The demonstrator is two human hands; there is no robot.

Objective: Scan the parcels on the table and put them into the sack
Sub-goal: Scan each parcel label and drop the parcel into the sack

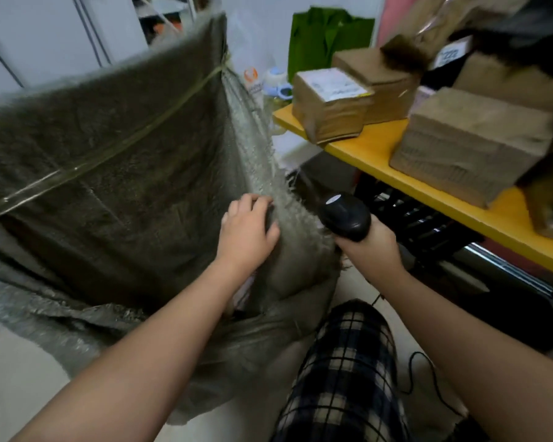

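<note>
Woven grey-green sack (109,138) open beside yellow bench (428,173); contents not discernible. Left hand (248,229) grasping sack's frayed rim, fingers (253,200) curled. Right hand (369,247) clenched round black barcode scanner (345,218). Brown taped box parcels (470,145) crowd bench's left end; labelled parcel (329,103) at corner. Pale floor.

Brown parcels (332,106) beside open green sack (109,138)
</note>
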